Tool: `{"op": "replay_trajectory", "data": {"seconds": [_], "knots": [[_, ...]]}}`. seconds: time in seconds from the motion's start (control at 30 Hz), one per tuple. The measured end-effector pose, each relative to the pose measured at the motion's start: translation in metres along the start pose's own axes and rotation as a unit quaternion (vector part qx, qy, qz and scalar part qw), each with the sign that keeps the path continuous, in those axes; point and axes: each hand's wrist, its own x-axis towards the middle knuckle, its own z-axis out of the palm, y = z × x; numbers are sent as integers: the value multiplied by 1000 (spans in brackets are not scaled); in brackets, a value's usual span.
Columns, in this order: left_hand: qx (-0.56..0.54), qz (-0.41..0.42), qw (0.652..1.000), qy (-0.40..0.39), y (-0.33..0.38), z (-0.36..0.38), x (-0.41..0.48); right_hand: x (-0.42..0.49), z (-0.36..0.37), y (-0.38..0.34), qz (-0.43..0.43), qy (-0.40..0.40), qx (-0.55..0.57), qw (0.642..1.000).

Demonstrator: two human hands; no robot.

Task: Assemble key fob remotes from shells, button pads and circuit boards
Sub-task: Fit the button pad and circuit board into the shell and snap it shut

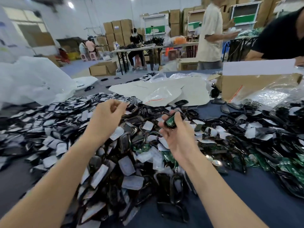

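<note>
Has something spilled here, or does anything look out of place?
Nothing looks broken. The shells lie in one loose heap across the table, with green boards mixed in, and a few strays scattered on the far side.

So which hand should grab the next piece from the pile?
Left, probably. The left hand looks empty above the pile of shells, while the right hand grips a black shell with a green board.
</note>
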Motion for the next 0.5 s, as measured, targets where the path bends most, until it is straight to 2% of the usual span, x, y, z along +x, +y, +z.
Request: {"op": "replay_trajectory", "data": {"seconds": [0.07,0.17,0.4,0.5], "knots": [[100,-25,995,0,-13,-11,24,0,-2,5,9,2,-20,1000],[195,-48,979,-34,-26,-10,56,2,-7,7,14,3,-34,999],[349,-48,923,-157,-37,22,90,2,-19,8,3,-3,-48,999],[366,-32,914,-172,-40,22,94,2,-21,9,-1,-15,-63,998]]}}
